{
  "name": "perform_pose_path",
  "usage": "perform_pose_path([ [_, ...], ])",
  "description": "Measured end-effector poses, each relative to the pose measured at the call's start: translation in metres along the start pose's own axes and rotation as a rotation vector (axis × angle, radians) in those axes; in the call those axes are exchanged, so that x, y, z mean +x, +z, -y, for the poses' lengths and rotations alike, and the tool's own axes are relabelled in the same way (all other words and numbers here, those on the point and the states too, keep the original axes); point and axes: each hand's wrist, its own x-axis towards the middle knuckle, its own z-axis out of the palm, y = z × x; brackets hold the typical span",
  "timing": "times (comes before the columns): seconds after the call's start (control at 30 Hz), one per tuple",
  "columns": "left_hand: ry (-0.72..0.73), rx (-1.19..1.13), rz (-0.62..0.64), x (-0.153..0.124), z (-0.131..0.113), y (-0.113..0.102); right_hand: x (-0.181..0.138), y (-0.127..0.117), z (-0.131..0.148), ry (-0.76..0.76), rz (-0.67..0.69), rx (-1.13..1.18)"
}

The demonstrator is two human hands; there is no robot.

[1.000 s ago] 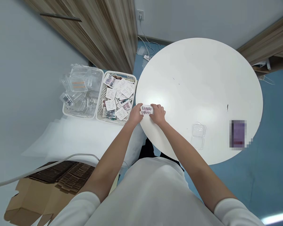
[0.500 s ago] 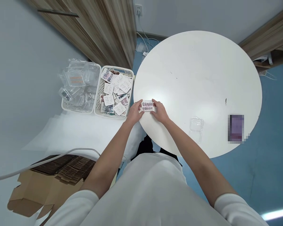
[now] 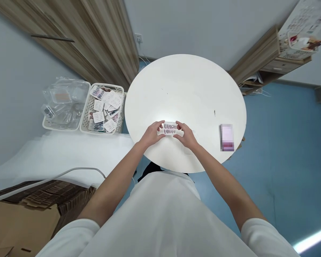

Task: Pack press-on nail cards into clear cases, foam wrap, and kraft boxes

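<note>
Between my hands is a small card of press-on nails (image 3: 169,128), with two rows of pinkish-purple nails facing up. My left hand (image 3: 153,133) grips its left edge with thumb and fingers. On the opposite edge, my right hand (image 3: 186,135) holds it the same way. The card is over the near part of the white round table (image 3: 187,82); whether it touches the surface I cannot tell. A clear plastic case (image 3: 187,149) lies on the table by my right hand, faint and partly hidden behind it.
A pixelated pink-purple rectangle (image 3: 227,137) lies at the table's right. Left of the table, one white basket (image 3: 81,129) holds many nail cards and another plastic bin (image 3: 45,125) holds clear cases. Flattened cardboard (image 3: 24,225) is at lower left, with a grey hose (image 3: 77,168) above it.
My view has turned to the right, so the table and baskets appear further left. Both hands have carried the nail card rightward over the table, closer to the clear case.
</note>
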Motion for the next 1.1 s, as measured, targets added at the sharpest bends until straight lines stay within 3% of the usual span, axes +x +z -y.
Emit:
perform_pose_path([
  [0.2,0.061,0.083,0.061,0.002,-0.044,0.058,-0.059,-0.048,-0.04,0.035,0.003,-0.09],
  [0.47,-0.017,0.279,0.137,-0.02,-0.056,0.117,-0.11,-0.04,-0.089,0.089,0.062,-0.195],
  [0.77,-0.138,0.418,0.26,-0.023,-0.056,0.132,-0.116,-0.023,-0.104,0.139,0.1,-0.252],
  [1.1,-0.196,0.288,0.263,-0.026,-0.056,0.14,-0.117,-0.018,-0.101,0.169,0.086,-0.283],
])
